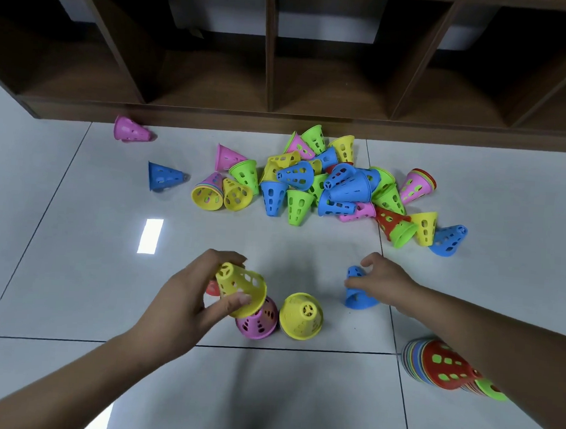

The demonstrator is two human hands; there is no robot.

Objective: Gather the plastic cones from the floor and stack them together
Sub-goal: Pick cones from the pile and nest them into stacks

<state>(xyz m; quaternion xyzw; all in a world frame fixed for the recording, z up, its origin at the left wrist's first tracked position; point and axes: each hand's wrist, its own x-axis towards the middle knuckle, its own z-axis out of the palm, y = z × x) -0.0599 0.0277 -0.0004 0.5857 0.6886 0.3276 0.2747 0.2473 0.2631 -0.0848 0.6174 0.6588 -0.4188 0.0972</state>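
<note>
My left hand [187,294] grips a yellow perforated cone [240,286], tilted just above a pink cone [258,322] on the floor. A second yellow cone [302,315] stands beside the pink one. A bit of a red cone [211,288] shows behind my left fingers. My right hand [383,282] closes around a blue cone [356,291] on the tiles. A tall stack of nested cones [444,366] with a red one on top lies at the lower right under my right forearm. A heap of several loose cones [326,184] lies farther back.
A dark wooden shelf unit [270,81] with open compartments runs along the back. Stray cones lie left of the heap: a pink cone [131,129] near the shelf base and a blue cone [163,176]. The floor is pale glossy tile [89,268].
</note>
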